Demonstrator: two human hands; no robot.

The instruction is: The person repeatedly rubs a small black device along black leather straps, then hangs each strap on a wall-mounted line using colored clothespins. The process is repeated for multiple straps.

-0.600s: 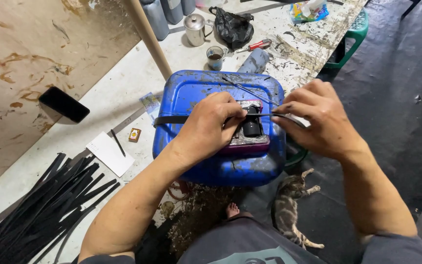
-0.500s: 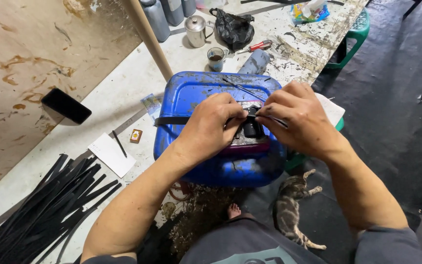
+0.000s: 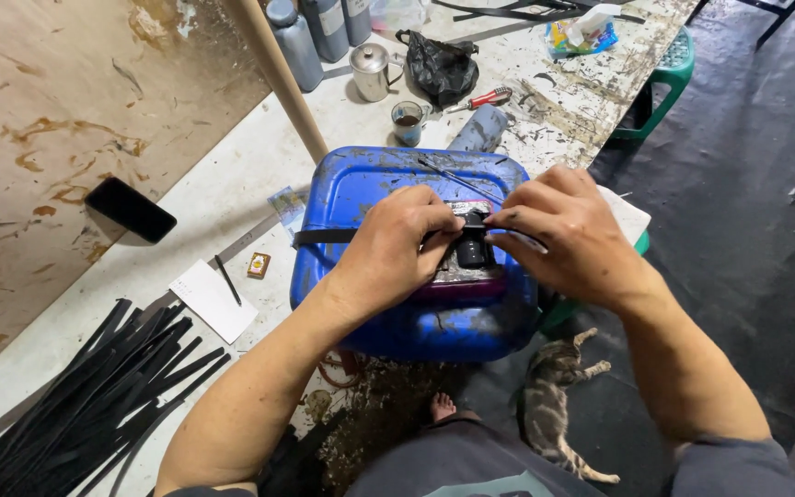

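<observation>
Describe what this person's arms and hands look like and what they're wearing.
Both forearms are bare, with no gloves, watch or rings visible. The left hand and right hand have dark grime on the fingertips. A grey-blue rolled sleeve shows at the right elbow.

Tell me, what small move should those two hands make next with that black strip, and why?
Probably draw the black strip further rightward across the small black roller: the left hand pins it on the blue drum, the right hand pinches its other end, and much strip remains left.
</observation>
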